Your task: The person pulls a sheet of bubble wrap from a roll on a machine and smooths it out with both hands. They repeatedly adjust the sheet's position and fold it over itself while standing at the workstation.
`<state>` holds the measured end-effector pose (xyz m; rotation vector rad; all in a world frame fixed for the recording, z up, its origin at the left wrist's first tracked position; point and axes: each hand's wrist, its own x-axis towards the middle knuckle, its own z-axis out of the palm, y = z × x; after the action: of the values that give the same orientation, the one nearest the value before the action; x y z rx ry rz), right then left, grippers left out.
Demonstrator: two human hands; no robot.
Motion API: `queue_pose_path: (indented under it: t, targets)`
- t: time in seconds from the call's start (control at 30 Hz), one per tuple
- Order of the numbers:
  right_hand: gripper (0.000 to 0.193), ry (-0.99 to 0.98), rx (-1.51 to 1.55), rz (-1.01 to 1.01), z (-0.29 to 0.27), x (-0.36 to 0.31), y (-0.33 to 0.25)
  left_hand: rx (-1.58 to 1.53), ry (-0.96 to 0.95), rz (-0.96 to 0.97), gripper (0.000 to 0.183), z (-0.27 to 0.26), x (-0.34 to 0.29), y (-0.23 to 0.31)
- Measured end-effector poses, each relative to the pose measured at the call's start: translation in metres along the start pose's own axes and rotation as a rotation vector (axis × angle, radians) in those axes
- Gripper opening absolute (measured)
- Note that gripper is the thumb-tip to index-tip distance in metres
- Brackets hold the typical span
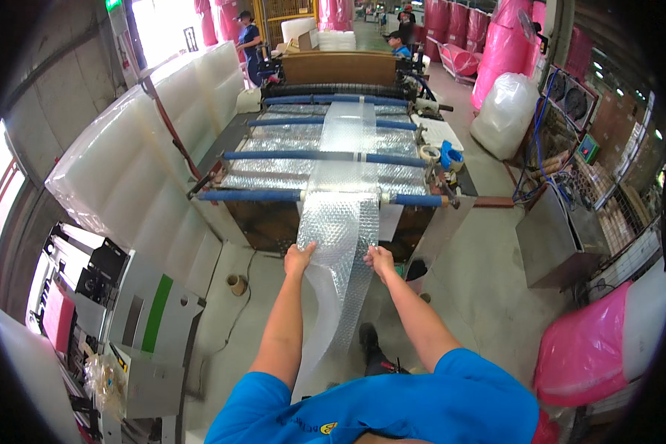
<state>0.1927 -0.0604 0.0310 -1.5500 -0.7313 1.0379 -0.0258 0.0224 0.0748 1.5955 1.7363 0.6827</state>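
Observation:
A long strip of clear bubble wrap (333, 222) runs over the blue rollers of a machine and hangs down in front of me toward the floor. My left hand (298, 259) is closed on the strip's left edge. On the opposite edge, my right hand (379, 260) pinches the bubble wrap between its fingers. Between the hands the sheet is stretched fairly flat; below them it curls and trails past my legs. The nearest blue roller (251, 196) lies just beyond both hands, with the strip passing over it.
Tape rolls (431, 153) sit at the machine's right side. Wrapped white foam blocks (155, 111) line the left. A metal cabinet (559, 240) and a pink-wrapped roll (581, 348) stand at right. A cardboard tube (237, 284) and a cable lie on the floor. Other people work far off.

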Motion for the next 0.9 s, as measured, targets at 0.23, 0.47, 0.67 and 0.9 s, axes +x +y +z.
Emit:
queue_pose_path:
  t: [0.23,0.47,0.67,0.9]
  targets:
    - [0.016,0.06,0.055,-0.084,-0.006,0.083,-0.009,0.018,0.035,-0.002,0.061,0.03,0.074,0.043]
    - [0.01,0.311,-0.16,-0.364,0.009,0.061,-0.016,-0.403,0.111,-0.031,0.052,0.048,0.131,0.058]
    - [0.024,-0.383,0.22,0.087,0.03,0.098,0.001,-0.745,-0.126,-0.367,0.058,0.071,0.11,0.02]
    - [0.047,-0.939,0.652,0.585,0.079,0.085,0.035,-0.655,-0.433,-0.426,0.058,0.066,0.049,0.004]
